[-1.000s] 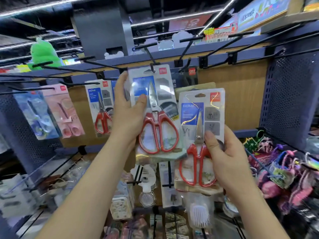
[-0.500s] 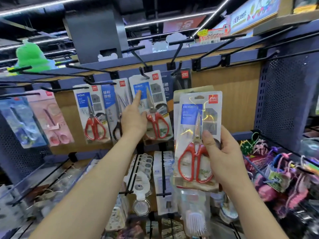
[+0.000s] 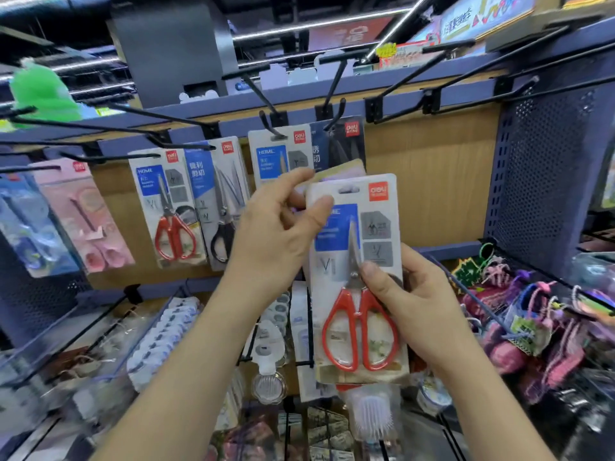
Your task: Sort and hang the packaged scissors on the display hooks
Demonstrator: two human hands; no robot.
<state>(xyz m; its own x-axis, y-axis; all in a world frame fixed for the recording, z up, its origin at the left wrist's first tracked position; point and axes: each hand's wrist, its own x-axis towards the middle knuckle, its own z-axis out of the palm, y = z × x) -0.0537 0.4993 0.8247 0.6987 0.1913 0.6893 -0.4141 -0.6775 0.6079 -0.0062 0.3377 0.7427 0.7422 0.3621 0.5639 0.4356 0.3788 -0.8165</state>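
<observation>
1. When separating the front pack (image 3: 332,271) from the stack, work from the left hand (image 3: 276,237), which pinches the upper left corner: thumb on the face, fingers behind.
2. Draw that corner forward and level the hang slot (image 3: 347,189) before offering it to a hook.
3. Steady the stack with the right hand (image 3: 416,314), which grips low on the right edge with thumb on the scissor pivot and fingers curled behind; ease only enough to free one card.
4. Match to like stock: red-handled packs (image 3: 171,211) hang left, another (image 3: 276,154) hangs behind the left hand.
5. Clear nearby items: pink pack (image 3: 83,211), black-handled pack (image 3: 219,201), dark pack (image 3: 336,141), bare hooks (image 3: 372,109).
6. Watch for hook tips overhead, which likely snag cards.
</observation>
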